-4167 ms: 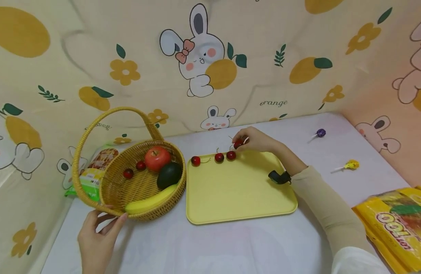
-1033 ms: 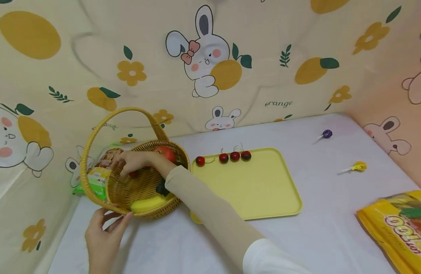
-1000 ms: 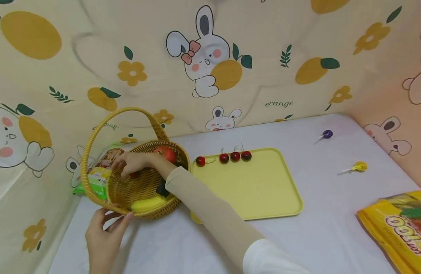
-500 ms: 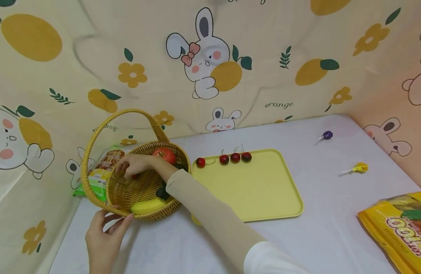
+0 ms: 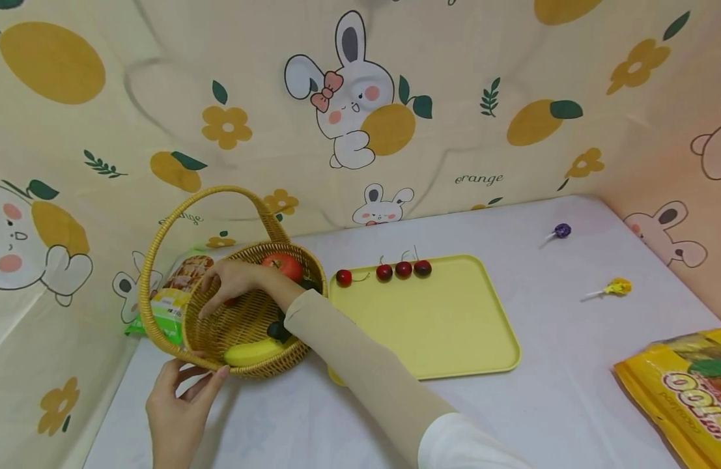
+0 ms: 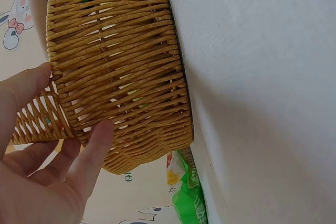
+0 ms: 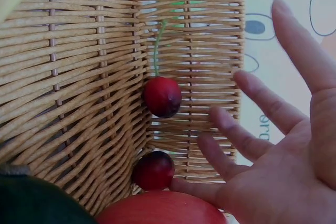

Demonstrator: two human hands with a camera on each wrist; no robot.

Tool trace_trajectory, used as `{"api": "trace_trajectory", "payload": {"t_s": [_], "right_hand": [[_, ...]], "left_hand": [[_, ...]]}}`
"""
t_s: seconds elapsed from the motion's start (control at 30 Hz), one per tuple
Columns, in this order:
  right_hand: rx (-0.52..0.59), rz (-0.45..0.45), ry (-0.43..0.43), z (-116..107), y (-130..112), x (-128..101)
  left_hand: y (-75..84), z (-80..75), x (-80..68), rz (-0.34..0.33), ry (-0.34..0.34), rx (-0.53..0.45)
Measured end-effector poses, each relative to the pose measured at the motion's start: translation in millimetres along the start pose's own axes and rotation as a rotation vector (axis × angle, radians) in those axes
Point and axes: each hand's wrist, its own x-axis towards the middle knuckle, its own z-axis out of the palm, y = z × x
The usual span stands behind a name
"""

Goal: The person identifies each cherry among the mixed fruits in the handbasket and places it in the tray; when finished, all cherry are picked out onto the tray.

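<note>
My left hand [image 5: 181,407] grips the near rim of the wicker basket [image 6: 121,66], by the foot of its tall handle. Over the basket's inside, my right hand [image 5: 236,281] has its fingers spread and holds nothing. Just past those fingers, one cherry [image 7: 163,97] with a green stem and a second cherry [image 7: 154,170] lie against the basket wall. The second one sits right at a fingertip, beside a red apple [image 7: 163,208]. A dark green avocado [image 7: 42,203] and a banana [image 5: 251,353] also lie in the basket; my right arm covers most of the avocado in the head view.
A yellow tray [image 5: 442,326] right of the basket has several cherries [image 5: 384,272] along its far edge. A purple lollipop [image 5: 562,230], a yellow lollipop [image 5: 618,286] and a yellow snack bag [image 5: 682,384] lie farther right. Behind the basket leans a green-and-white packet [image 5: 169,306].
The cherry my right hand held has joined the row on the tray. That hand has moved left into the basket, and its fingers have just spread. My left hand keeps its hold.
</note>
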Motion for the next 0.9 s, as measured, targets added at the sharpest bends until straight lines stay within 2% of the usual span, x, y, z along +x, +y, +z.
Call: {"api": "trace_trajectory", "payload": {"t_s": [0.17,0.37,0.6,0.9], "right_hand": [[0.011,-0.007,-0.019,0.7,0.7,-0.7],[0.068,-0.005,-0.144,2.8,3.7,-1.9],[0.062,-0.004,-0.22,1.0,2.7,-4.8],[0.058,0.162,-0.52,0.4,-0.5,-8.8]], "left_hand": [[1.6,0.0,-0.3,0.012,0.001,-0.013],[0.9,0.2,-0.1,0.006,0.002,-0.013],[2.0,0.4,0.0,0.006,0.003,0.003],[2.2,0.7,-1.3,0.0,0.006,0.001]]}}
